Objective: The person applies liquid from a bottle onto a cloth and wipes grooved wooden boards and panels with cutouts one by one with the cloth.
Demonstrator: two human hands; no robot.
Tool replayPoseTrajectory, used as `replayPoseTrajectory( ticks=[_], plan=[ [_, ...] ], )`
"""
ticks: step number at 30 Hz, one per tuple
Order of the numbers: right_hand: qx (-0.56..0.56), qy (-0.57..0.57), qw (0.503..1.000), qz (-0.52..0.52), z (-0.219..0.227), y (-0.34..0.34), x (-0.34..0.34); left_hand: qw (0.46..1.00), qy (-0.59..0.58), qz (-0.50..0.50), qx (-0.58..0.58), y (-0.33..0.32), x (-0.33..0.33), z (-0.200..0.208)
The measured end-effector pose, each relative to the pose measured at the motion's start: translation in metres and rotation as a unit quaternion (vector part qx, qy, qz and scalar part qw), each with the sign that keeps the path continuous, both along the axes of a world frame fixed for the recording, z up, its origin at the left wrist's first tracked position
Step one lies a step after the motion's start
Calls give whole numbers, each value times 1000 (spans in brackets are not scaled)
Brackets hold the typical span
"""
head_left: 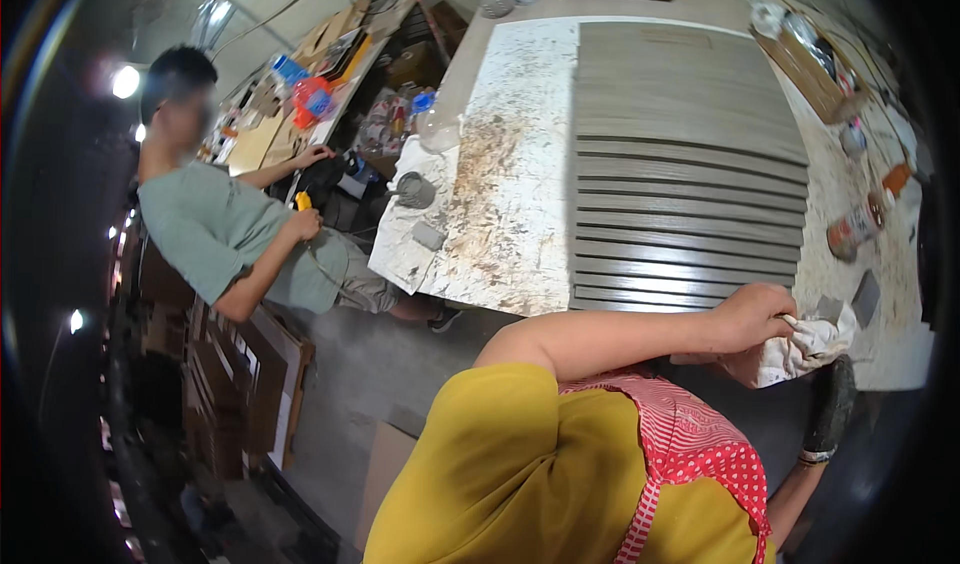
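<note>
The boards (pixel 690 84), the grey things being worked on, lay to the left of the grip and beyond it. Their stepped layout looked done: the farthest showed a broad face, the nearer ones only narrow strips. The cloth work seemed under way rather than finished; how many faces were done, and how many were left, could not be told. The white cloth (pixel 810 349), crumpled, was bunched at their near right corner, clenched in the left hand (pixel 752 319). The right hand (pixel 832 404), darkly covered, was just below the cloth; whether it gripped anything could not be made out.

Around this, the room was a cluttered workshop. Far left of the grip a co-worker (pixel 235 229) stood with a yellow tool (pixel 303 201) in one hand, near a loaded bench (pixel 255 144). The table (pixel 510 234) under the boards was white, heavily stained brown to their left. Well beyond the grip sat a long box (pixel 815 69) of odds and ends; nearer were a jar (pixel 855 232) and, just beside the cloth, a dark block (pixel 867 299)
</note>
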State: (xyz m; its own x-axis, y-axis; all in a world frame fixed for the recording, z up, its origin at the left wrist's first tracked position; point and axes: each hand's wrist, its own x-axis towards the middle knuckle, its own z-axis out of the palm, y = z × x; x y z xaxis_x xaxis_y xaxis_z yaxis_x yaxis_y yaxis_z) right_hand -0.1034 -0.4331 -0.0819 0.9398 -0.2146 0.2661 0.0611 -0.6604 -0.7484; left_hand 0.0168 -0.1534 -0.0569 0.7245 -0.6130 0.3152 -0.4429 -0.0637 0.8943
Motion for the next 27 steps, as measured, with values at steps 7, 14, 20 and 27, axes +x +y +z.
replayPoseTrajectory(
  ticks=[7,14,20,27],
  plan=[
    [216,-91,971,34,11,-3,74,994,-80,-5,-76,10,13,19],
    [246,81,948,185,5,74,82,986,2,-54,-157,25,16,39],
    [290,172,911,238,1,64,55,998,-44,-30,-45,33,25,32],
    [280,72,957,3,38,14,10,999,-11,-30,-26,-13,16,11]
  ],
)
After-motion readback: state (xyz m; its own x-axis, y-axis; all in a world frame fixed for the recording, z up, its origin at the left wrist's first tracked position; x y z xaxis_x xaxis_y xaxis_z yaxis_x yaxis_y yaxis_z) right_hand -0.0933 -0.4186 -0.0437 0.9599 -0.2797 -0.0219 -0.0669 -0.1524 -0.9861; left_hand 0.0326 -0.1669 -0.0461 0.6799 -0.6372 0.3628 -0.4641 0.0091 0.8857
